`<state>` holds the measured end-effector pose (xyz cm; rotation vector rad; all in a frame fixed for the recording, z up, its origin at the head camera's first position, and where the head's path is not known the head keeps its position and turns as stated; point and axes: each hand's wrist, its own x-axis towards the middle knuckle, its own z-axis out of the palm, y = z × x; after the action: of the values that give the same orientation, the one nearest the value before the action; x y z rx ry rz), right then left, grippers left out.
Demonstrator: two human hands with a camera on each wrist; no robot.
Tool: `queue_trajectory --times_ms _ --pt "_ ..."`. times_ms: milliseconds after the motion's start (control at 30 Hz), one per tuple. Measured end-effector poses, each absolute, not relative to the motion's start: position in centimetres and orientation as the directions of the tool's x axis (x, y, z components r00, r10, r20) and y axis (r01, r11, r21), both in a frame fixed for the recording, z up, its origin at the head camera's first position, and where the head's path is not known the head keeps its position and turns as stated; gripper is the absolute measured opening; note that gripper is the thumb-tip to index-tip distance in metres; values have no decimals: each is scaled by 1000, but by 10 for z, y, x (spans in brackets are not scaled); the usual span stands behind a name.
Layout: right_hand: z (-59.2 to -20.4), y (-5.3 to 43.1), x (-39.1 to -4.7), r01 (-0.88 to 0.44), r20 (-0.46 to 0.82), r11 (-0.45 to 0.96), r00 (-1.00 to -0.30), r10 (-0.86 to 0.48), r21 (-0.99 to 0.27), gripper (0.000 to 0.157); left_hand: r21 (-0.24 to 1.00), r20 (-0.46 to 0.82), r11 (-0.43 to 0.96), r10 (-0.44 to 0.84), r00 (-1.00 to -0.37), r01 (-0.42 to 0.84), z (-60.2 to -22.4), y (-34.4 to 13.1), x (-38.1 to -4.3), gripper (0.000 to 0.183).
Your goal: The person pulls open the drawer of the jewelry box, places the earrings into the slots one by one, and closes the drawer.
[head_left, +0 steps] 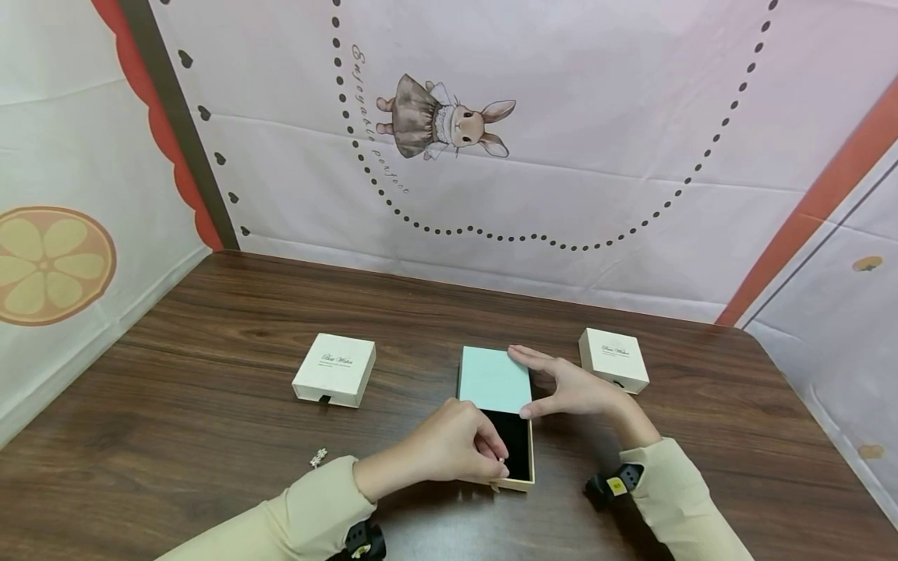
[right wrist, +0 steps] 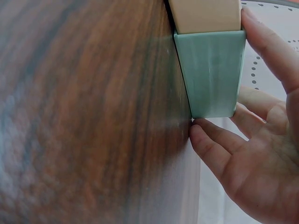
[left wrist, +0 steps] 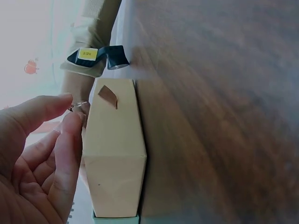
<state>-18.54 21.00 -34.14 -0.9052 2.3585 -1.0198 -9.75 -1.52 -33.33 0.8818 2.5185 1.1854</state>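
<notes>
In the head view, a jewelry box with a mint-green sleeve (head_left: 494,379) lies at the table's centre. Its cream drawer (head_left: 531,467) is pulled out toward the person, showing a black lining (head_left: 517,438). Over the drawer's near end, my left hand (head_left: 456,442) pinches a small silvery piece of jewelry (left wrist: 78,104) between thumb and forefinger; its exact kind is too small to tell. My right hand (head_left: 571,386) holds the sleeve at its right side, thumb by the near edge and fingers around the far corner. A brown ribbon tab (left wrist: 108,96) sticks out from the drawer's front.
A white lettered box (head_left: 335,366) stands to the left, and another white box (head_left: 614,357) to the right behind my right hand. A small sparkling piece of jewelry (head_left: 319,457) lies on the brown wooden table (head_left: 210,436) beside my left sleeve. A printed cloth backs the table.
</notes>
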Motion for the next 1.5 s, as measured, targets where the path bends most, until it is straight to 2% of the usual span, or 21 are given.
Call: queue_trajectory --times_ms 300,1000,1500 --pt "-343 212 -186 -445 -91 524 -693 -715 -726 86 761 40 502 596 -802 411 -335 -14 -102 5" --pt "-343 211 -186 -418 -100 509 -691 -716 -753 88 727 -1 551 597 -802 410 -341 -9 -110 6" --pt "-344 211 -186 -417 -95 504 -692 -715 -756 87 757 -57 562 564 -824 332 -337 -3 -111 4"
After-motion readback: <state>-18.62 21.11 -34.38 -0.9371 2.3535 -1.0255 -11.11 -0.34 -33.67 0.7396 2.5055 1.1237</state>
